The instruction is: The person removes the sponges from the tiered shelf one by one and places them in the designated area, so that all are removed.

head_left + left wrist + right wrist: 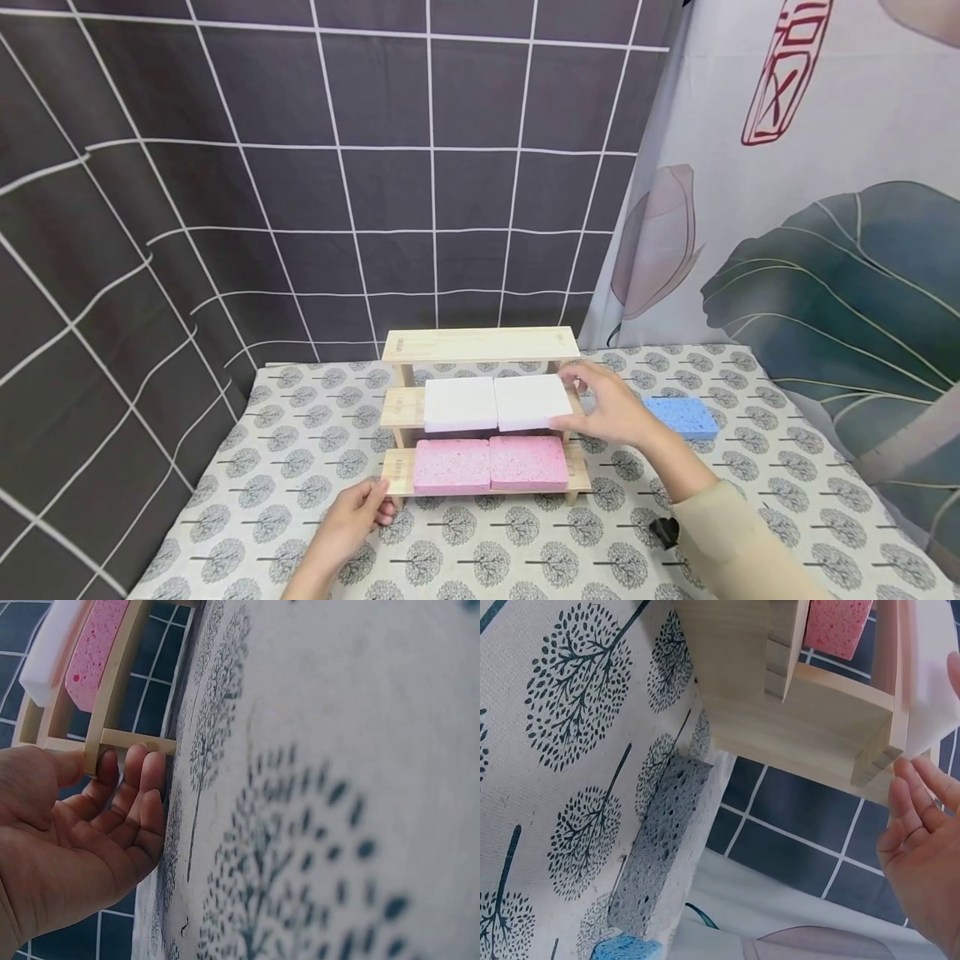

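A three-tier wooden rack (480, 343) stands on the table. Two white sponge blocks lie side by side on its middle tier, a left one (460, 403) and a right one (531, 400). Below them, two pink sponges (452, 465) fill much of the bottom tier. My left hand (352, 518) pinches the front left corner of the bottom tier, thumb above and fingers curled beneath. At the right end of the middle tier, my right hand (603, 404) holds the right white block, thumb at its front corner and fingers towards the back.
A blue sponge (682, 417) lies on the tree-patterned tablecloth (457, 558), right of the rack. Behind the table hangs a dark gridded curtain (382, 192). A pale curtain with leaf prints (840, 275) borders the right side. Nothing lies on the top tier.
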### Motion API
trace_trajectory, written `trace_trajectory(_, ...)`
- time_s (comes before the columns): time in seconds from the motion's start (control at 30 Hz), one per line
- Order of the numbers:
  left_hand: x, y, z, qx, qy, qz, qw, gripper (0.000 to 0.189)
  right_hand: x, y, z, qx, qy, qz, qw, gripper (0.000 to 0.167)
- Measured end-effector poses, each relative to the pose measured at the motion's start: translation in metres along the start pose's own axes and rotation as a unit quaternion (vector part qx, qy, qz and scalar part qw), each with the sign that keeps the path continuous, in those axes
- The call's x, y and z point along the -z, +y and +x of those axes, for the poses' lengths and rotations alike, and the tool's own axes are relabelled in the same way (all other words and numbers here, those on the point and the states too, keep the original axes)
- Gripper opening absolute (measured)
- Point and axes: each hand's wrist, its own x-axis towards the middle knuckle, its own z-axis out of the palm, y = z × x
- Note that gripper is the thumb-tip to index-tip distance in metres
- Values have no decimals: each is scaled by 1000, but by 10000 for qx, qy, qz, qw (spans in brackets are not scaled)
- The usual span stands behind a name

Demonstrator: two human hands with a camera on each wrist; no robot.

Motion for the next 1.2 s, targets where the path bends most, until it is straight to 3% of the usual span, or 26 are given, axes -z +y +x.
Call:
trace_trajectory(0.17,0,0,0,16,11,-11,10000,33,-2,0,3,66,-246,-55,9997,91)
trace_trajectory(0.43,0,0,0,-1,-6,56,10000,34,1,1,2,-72,-319,151,9994,76)
trace_trajectory(0.7,1,0,0,-14,-7,20,10000,33,6,7,-5,-313,-310,230,9988,86)
trace_trajectory(1.2,0,1,1,-21,9,15,10000,32,18,24,-17,-39,-60,303,9995,75)
